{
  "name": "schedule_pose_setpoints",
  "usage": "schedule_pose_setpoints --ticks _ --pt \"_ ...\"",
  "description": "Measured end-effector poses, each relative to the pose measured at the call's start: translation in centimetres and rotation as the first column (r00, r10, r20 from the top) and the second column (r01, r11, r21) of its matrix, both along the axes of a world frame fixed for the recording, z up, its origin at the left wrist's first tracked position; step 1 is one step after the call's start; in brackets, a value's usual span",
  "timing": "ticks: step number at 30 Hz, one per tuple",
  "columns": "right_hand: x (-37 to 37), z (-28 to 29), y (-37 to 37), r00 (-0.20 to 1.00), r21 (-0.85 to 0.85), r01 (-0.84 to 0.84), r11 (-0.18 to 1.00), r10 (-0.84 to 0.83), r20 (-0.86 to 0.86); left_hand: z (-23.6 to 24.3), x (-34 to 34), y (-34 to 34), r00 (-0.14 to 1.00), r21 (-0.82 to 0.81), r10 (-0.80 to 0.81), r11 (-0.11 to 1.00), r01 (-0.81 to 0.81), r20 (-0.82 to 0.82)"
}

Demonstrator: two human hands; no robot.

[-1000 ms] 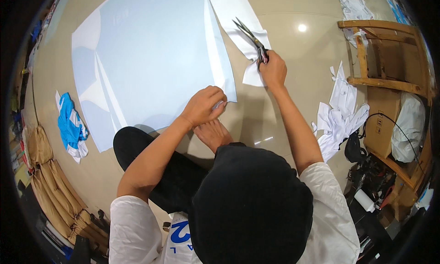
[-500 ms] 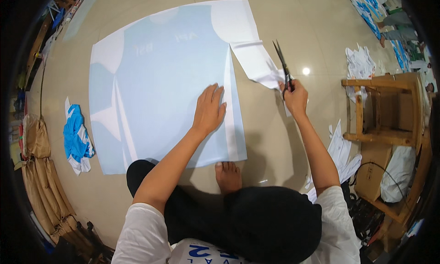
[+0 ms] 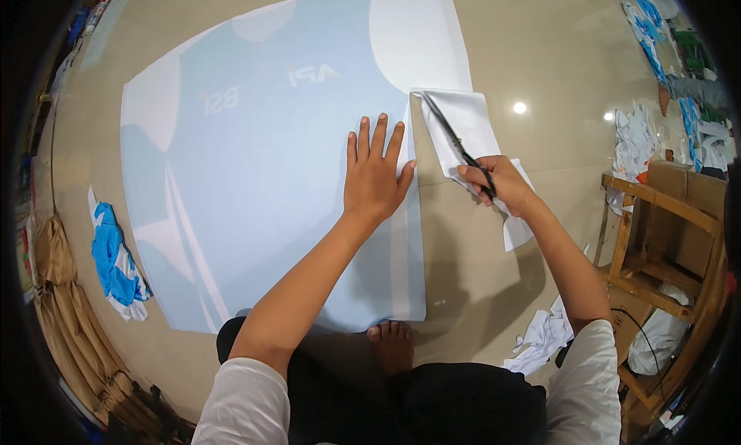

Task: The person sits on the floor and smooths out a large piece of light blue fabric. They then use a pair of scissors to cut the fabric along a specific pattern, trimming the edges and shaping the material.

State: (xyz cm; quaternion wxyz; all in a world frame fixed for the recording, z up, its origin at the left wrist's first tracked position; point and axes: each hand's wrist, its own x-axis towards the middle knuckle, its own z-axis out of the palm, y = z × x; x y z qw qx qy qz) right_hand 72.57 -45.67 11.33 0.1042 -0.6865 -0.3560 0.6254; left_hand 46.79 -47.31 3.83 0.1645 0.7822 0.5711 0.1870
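Observation:
A large light blue fabric sheet (image 3: 270, 167) with white areas and faint printing lies flat on the floor before me. My left hand (image 3: 374, 171) presses on it palm down, fingers spread, near its right edge. In my right hand (image 3: 505, 184) is a pair of black scissors (image 3: 451, 132), its blades pointing up and left. The tips reach the inner corner where a white fabric strip (image 3: 472, 117) meets the sheet. That strip lies to the right of the sheet, under the blades, and trails down past my right hand.
Bare toes (image 3: 390, 338) touch the sheet's lower edge. White scraps (image 3: 544, 341) lie at lower right, beside a wooden stool (image 3: 664, 206) with cardboard boxes. A blue and white cloth bundle (image 3: 116, 256) rests at left, near brown wrapped material (image 3: 69, 314).
The scissors have swung left, from beyond the white strip to over it. My left hand has slid farther up the sheet with its fingers spread wider. The whole view has shifted slightly.

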Motion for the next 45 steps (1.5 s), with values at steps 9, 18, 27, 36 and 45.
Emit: schedule_pose_setpoints --ticks 9,18,27,36,45 --pt "2.6 0.8 2.1 0.985 -0.056 -0.173 0.983 0.173 0.001 -0.1 0.3 0.4 0.992 0.025 0.015 1.0 -0.018 0.122" --pt "3.0 -0.3 6.2 0.943 0.008 -0.332 0.943 0.332 0.006 -0.5 0.7 1.3 0.988 0.044 0.012 0.999 -0.019 0.156" --pt "2.7 -0.7 9.4 0.902 0.012 -0.43 0.903 0.429 0.046 -1.4 -3.5 8.7 0.962 0.135 0.271 0.955 -0.264 -0.04" --pt "2.4 -1.3 10.3 0.903 0.019 -0.429 0.903 0.429 0.024 -2.4 -3.4 9.4 0.956 0.139 0.262 0.96 -0.244 -0.129" --pt "1.4 -1.2 10.5 0.905 0.024 -0.426 0.904 0.426 0.024 -2.8 -3.5 9.4 0.956 0.145 0.263 0.959 -0.245 -0.129"
